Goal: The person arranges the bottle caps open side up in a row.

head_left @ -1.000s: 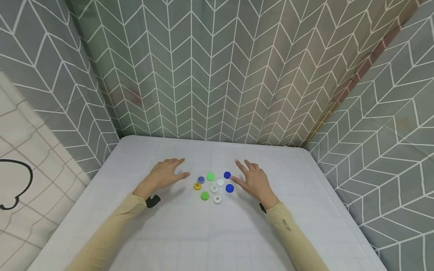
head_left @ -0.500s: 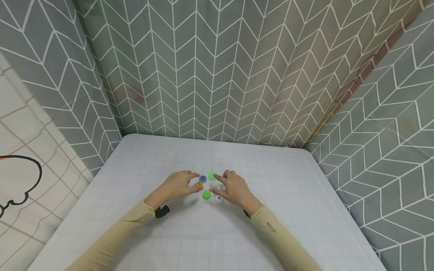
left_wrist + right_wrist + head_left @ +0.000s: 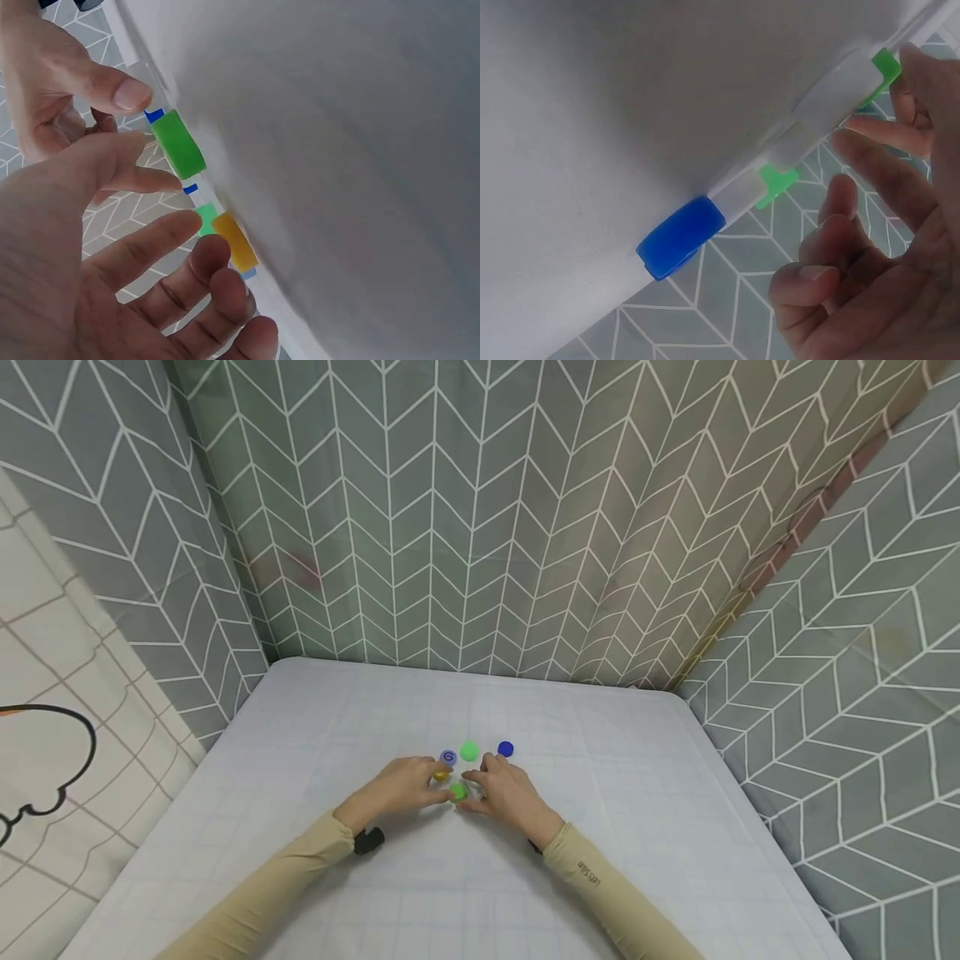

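Small round plastic caps lie grouped on a white-covered table. My left hand (image 3: 405,785) hovers around the near green cap (image 3: 458,792), its thumb tip beside that cap and its fingers over the yellow cap (image 3: 440,774). My right hand (image 3: 510,792) is on the other side, its thumb close to the same green cap and its palm over white caps (image 3: 832,97), mostly hidden from the head view. Nothing is gripped in either hand; fingers are loosely bent. Whether the thumbs touch the green cap, I cannot tell.
Behind the hands lie a lavender cap (image 3: 448,757), a light green cap (image 3: 469,751) and a dark blue cap (image 3: 506,749). A second blue cap (image 3: 681,234) shows in the right wrist view. Patterned grey curtains (image 3: 465,527) stand behind the table (image 3: 360,693).
Both hands have come inward from wide apart to the caps, then lower toward the near green cap. The far blue cap, covered half a second ago, shows again in the head view.
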`<state>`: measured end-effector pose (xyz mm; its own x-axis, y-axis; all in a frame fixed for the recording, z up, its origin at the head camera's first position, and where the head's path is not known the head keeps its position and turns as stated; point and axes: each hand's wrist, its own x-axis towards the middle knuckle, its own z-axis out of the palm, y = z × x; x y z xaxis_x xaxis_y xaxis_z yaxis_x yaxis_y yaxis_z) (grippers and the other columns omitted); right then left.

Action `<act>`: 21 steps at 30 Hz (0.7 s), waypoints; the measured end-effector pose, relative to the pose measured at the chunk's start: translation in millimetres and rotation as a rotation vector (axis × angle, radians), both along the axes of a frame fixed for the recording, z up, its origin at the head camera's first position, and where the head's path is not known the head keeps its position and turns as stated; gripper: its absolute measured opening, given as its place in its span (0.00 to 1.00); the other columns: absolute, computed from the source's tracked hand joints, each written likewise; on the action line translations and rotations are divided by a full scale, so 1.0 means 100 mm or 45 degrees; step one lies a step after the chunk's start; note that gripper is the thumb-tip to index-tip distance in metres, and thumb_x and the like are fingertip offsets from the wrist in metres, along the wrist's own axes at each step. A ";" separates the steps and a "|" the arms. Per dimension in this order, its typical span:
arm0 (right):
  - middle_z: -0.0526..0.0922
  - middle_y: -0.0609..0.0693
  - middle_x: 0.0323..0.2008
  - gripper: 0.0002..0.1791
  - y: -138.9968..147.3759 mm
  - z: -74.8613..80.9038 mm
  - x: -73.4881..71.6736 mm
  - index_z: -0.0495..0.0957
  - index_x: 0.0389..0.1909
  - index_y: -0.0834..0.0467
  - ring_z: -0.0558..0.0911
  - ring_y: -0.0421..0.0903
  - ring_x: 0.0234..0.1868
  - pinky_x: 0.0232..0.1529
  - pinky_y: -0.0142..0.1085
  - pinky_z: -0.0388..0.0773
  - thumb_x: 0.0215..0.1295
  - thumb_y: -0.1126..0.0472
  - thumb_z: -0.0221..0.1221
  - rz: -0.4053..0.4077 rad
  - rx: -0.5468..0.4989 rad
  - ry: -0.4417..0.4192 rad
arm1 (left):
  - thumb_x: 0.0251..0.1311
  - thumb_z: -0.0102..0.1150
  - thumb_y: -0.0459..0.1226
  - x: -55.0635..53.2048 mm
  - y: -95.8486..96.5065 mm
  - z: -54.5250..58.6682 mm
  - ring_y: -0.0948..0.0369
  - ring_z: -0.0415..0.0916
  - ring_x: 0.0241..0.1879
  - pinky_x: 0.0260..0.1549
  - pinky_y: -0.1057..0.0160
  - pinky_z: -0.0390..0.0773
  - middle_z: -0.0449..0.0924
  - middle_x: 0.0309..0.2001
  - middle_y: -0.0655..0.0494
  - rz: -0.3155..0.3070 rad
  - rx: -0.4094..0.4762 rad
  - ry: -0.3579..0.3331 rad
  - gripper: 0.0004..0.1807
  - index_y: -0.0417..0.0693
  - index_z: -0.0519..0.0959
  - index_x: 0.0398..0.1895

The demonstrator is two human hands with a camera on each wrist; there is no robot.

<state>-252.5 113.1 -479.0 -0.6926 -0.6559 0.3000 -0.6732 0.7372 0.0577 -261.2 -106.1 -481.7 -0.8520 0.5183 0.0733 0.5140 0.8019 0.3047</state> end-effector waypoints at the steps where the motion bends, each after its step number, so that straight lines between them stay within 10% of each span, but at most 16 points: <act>1: 0.74 0.45 0.32 0.29 0.00 0.00 0.00 0.84 0.49 0.48 0.67 0.38 0.29 0.23 0.26 0.63 0.51 0.35 0.65 -0.002 -0.003 -0.008 | 0.56 0.61 0.60 0.00 0.01 -0.02 0.58 0.81 0.46 0.45 0.58 0.79 0.83 0.50 0.55 -0.001 0.000 -0.008 0.29 0.52 0.80 0.54; 21: 0.73 0.42 0.27 0.15 -0.08 -0.05 0.00 0.88 0.37 0.49 0.66 0.37 0.27 0.22 0.24 0.62 0.50 0.47 0.72 0.004 -0.090 -0.109 | 0.55 0.68 0.46 -0.04 0.08 -0.09 0.70 0.68 0.25 0.26 0.68 0.69 0.84 0.36 0.64 -0.090 0.043 -0.053 0.15 0.53 0.85 0.44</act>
